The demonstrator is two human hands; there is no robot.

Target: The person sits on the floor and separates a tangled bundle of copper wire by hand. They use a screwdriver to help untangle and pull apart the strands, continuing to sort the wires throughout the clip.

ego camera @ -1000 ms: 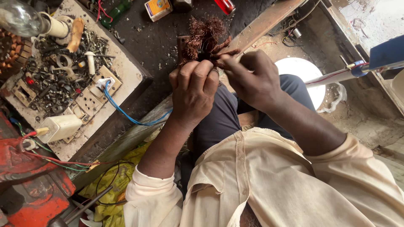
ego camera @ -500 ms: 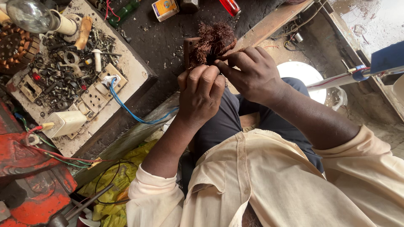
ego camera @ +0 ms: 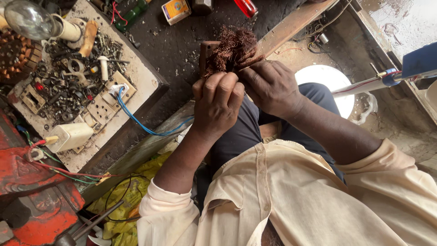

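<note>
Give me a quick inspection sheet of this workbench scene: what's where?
Surface: dark, gritty floor strewn with small bits.
Job's things: tangled bundle of copper wire, held above the person's lap.
Clutter: white tray heaped with screws and metal parts; glass bulb; small yellow box; red machine body; white round object.
Grippers: left hand fisted on the bundle's lower part; right hand pinching strands at its side.
Cables: blue wire running off the tray; thin red wires by the red machine body.
Surroundings: wooden plank; rough concrete ledge.
</note>
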